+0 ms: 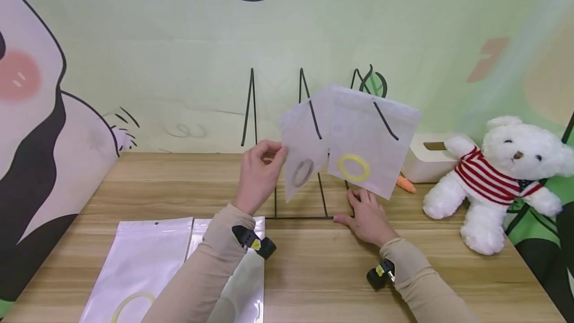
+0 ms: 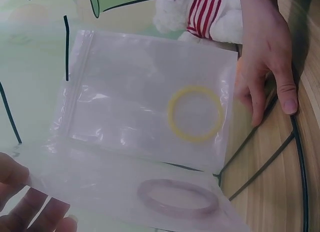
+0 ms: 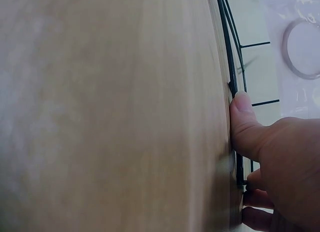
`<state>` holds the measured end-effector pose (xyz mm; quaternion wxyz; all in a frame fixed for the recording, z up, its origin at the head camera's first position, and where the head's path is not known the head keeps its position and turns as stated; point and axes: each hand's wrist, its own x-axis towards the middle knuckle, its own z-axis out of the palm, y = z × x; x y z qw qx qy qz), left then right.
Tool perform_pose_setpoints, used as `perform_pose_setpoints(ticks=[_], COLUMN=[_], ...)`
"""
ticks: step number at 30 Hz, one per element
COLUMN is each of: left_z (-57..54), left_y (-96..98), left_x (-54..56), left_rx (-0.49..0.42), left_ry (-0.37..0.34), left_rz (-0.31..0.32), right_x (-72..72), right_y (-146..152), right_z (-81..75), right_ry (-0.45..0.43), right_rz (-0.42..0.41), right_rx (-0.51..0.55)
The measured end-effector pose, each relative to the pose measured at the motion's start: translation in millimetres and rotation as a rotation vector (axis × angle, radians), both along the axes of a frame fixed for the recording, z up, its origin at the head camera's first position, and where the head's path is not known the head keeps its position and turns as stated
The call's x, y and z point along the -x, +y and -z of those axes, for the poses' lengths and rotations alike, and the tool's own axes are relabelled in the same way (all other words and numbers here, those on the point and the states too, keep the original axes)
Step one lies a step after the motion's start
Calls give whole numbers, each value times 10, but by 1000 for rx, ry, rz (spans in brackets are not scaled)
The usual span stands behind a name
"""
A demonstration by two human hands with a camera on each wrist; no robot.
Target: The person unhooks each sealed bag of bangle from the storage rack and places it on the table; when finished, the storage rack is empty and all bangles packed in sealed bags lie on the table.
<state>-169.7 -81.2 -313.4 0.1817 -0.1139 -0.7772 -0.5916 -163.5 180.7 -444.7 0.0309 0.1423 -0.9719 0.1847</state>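
A black wire display rack [image 1: 296, 218] stands on the wooden table, with two clear zip bags hanging from its prongs. The bag with a mauve ring [image 1: 297, 138] hangs on the middle prong, turned at an angle. My left hand [image 1: 260, 176] pinches its left edge between thumb and fingers. Beside it, the bag with a yellow ring [image 1: 350, 128] hangs tilted on the right prong. Low at the rack's front right corner, my right hand [image 1: 369, 221] grips the base wire, its thumb [image 3: 242, 115] on the near side and fingers behind.
Two more zip bags lie flat at the front left, one with a pale yellow ring [image 1: 148, 248], the other [image 1: 253, 273] partly under my left forearm. A white teddy bear [image 1: 498, 173], a white tissue box [image 1: 430, 158] and an orange carrot-shaped piece [image 1: 405, 184] sit at right.
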Motion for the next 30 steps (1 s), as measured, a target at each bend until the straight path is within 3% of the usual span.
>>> perform_pose_setpoints(ticks=[30], left_z=[39], left_y=[3], left_x=[-110], left_rx=[-42], left_ry=[78], left_rz=[27], right_x=[4], right_y=[-8], right_z=[0], right_ry=[-20], right_rz=[13], right_rx=[11])
